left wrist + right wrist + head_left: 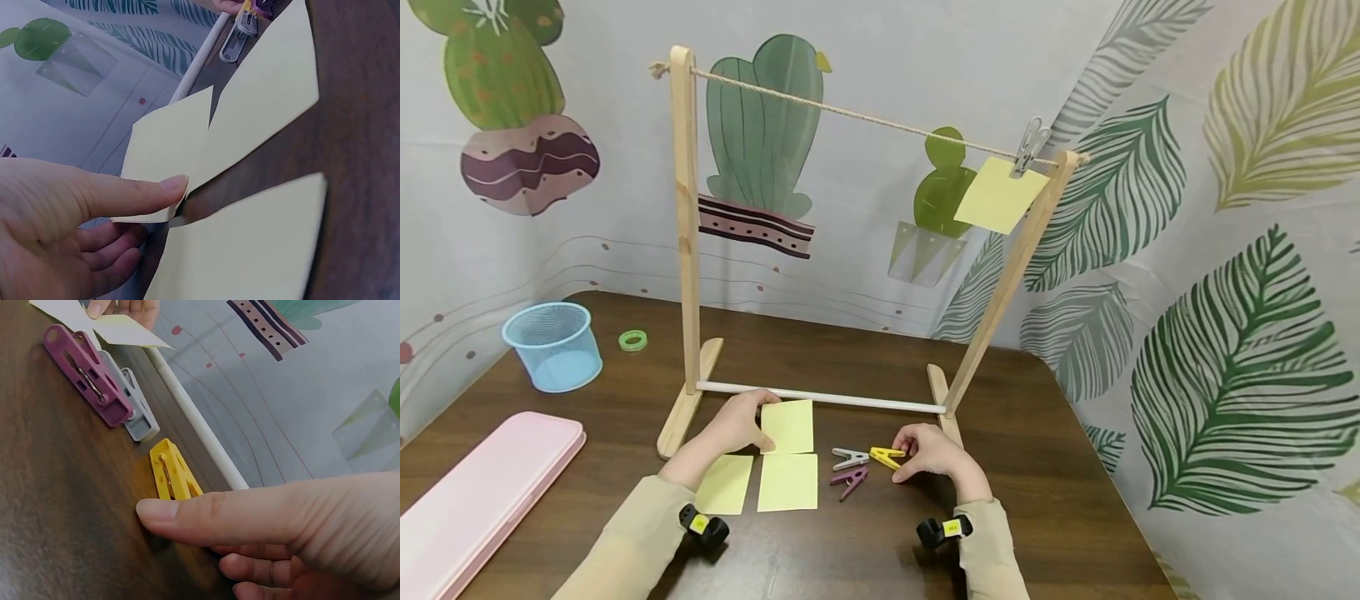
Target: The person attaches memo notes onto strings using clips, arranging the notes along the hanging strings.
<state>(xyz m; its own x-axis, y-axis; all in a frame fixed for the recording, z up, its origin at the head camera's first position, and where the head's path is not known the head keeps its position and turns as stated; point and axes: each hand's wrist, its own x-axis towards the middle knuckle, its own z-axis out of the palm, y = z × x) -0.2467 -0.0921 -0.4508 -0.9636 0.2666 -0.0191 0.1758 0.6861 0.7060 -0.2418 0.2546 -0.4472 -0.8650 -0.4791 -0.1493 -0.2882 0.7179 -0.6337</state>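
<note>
My left hand [736, 423] pinches the upper yellow paper square [790, 425] by its left edge, thumb in front and fingers behind. Two more squares lie on the table, one at the lower left [726, 485], one directly below the held one [788, 483]. With thumb and fingertips, my right hand [932, 454] grips a yellow clothespin [886, 455] at its handle end; in the right wrist view the thumb hides part of the yellow clothespin [170, 469]. Beside it lie a grey clothespin [850, 459] and a purple clothespin [851, 479].
Behind the hands stands a wooden frame [685, 217] with a rope [850, 112] strung across its top. A grey clothespin [1028, 148] holds a yellow square [1000, 196] on the rope. Leftward are a blue mesh basket [561, 358], a green ring [632, 340] and a pink case [490, 500].
</note>
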